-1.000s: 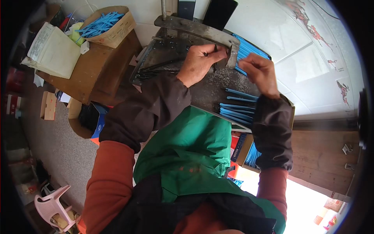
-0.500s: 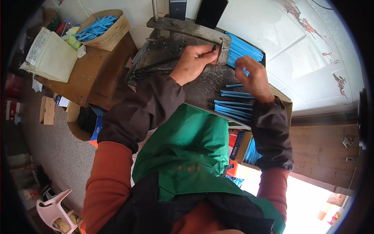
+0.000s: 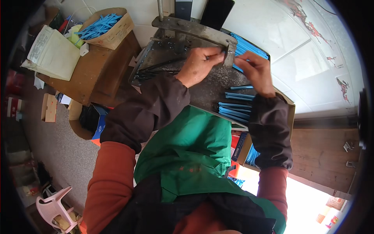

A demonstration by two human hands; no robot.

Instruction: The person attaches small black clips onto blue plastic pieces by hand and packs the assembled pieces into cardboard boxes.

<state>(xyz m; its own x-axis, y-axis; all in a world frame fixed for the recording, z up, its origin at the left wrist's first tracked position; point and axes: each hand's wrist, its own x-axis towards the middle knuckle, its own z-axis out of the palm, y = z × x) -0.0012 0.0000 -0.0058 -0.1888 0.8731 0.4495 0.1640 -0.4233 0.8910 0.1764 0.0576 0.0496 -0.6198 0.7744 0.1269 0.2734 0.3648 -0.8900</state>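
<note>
Head view, the only one I have. I take the metal press [image 3: 194, 29] at the top middle as my landmark: a grey bar running from upper left down to a block at its right end.

Left hand [image 3: 200, 64] sits just below the press bar, fingers curled tight. It pinches a thin dark rod [image 3: 223, 50] whose tip is at the block. Grip narrow, closed on the rod.

Right hand [image 3: 255, 72] is just right of the block, fingers bent around a blue strip [image 3: 238, 68] that pokes out toward the block. Closed on the strip; I cannot tell whether strip and rod touch.

Behind the block, to the right of the press, I note a stack of blue strips [image 3: 249, 46] lying packed together. Below the press, near the right forearm, a loose row of blue strips [image 3: 235, 109] lies on the dark worktop [image 3: 210, 87]. Left of the press base, a bundle of dark rods [image 3: 156, 70] lies on the same worktop.

Well left of the press: a cardboard box of blue strips [image 3: 109, 25] on a wooden table [image 3: 97, 66], with a pale paper bag [image 3: 52, 50] beside it. Far below and left, a pink plastic chair [image 3: 52, 204] on the floor.
</note>
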